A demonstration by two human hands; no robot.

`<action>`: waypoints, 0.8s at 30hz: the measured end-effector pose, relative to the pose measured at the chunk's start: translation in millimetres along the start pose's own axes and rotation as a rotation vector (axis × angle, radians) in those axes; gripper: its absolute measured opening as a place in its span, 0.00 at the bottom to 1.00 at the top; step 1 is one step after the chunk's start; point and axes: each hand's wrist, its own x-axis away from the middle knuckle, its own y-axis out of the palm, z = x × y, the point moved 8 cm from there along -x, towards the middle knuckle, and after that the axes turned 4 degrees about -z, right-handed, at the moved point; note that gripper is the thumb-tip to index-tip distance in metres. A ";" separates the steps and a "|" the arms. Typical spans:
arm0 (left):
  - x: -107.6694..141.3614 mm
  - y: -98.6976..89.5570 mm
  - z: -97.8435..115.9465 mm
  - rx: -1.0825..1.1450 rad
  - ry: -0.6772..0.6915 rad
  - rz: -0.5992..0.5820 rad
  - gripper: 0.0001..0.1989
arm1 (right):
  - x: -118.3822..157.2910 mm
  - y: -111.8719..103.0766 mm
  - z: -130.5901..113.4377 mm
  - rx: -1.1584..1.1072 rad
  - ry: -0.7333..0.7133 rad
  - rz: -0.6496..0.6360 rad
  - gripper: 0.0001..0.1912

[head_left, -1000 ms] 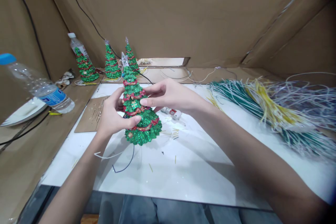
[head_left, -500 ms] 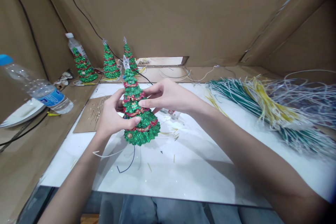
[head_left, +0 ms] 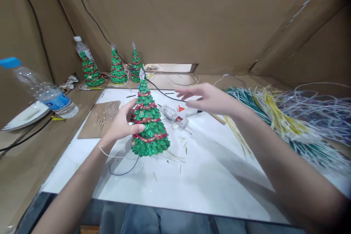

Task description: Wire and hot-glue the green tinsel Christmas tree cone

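Note:
A glittery green Christmas tree (head_left: 150, 128) with red garlands and a clear star top stands upright near the middle of the white board. My left hand (head_left: 124, 122) grips its left side, thumb across the front and fingers partly hidden behind. A white wire and a dark blue wire come out from under its base. My right hand (head_left: 205, 97) is off the tree, fingers apart and holding nothing, above a white glue gun (head_left: 175, 117) with an orange part beside it.
Several similar trees (head_left: 117, 67) stand at the back left beside a bottle (head_left: 83, 49). Another water bottle (head_left: 55, 98) leans at the left near a plate (head_left: 27, 115). Cardboard (head_left: 98, 119) lies on the board (head_left: 192, 186). Green, yellow and white wire bundles (head_left: 285, 117) fill the right.
My right hand has let go of the tree and moved right, bringing the glue gun into view. The tree has shifted slightly right and down, still in my left hand.

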 end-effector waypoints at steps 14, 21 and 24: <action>15.5 -5.5 -30.6 0.200 -0.187 0.144 0.32 | 7.9 57.2 56.3 0.538 -0.176 -0.133 0.28; 26.1 6.5 -42.6 0.556 -0.292 0.211 0.30 | 3.1 33.3 59.8 0.304 -0.121 0.091 0.17; 29.8 13.0 -41.9 0.636 -0.368 0.230 0.27 | 6.7 7.9 70.0 0.006 0.072 0.334 0.17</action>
